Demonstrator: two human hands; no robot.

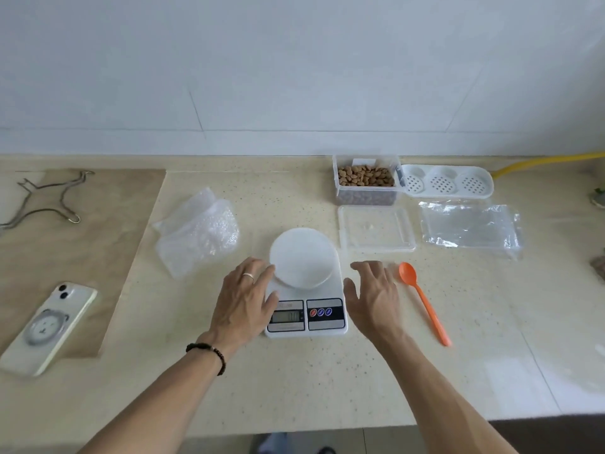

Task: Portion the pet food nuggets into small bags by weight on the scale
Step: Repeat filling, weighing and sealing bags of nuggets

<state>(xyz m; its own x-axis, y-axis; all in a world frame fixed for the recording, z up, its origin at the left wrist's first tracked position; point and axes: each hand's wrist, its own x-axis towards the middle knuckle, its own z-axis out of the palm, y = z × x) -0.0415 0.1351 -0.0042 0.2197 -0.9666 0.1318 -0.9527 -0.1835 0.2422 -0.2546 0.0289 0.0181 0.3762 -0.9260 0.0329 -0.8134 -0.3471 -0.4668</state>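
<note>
A white plastic digital kitchen scale (306,299) sits at the centre of a pale, speckled stone-look countertop (294,381), its round platform bare and its small grey display lit, though the digits are too blurred to read. The left hand (244,299), wearing a plain ring and a dark beaded bracelet at the wrist, lies with fingers straight and relaxed against the scale's left edge, fingertips touching the platform rim. The right hand (373,298) is spread flat and holding nothing, just beside the scale's right edge. At three o'clock from the scale lies a smooth orange plastic spoon (422,299), bowl pointing away. At one o'clock, a clear rectangular container of brown pet food nuggets (366,180) stands open near the wall; its clear lid (376,232) lies flat in front of it. Beside the container is a white perforated plastic tray (447,181) with three round wells, and in front of that a crinkled stack of small clear plastic bags (471,227). At ten o'clock lies rumpled bubble wrap (196,229). At nine o'clock a pale phone (49,326) with a bear-shaped grip rests face down on a tan wooden board (82,244), which also bears a bent metal wire piece (49,199). A white tiled wall (294,70) rises behind.
</note>
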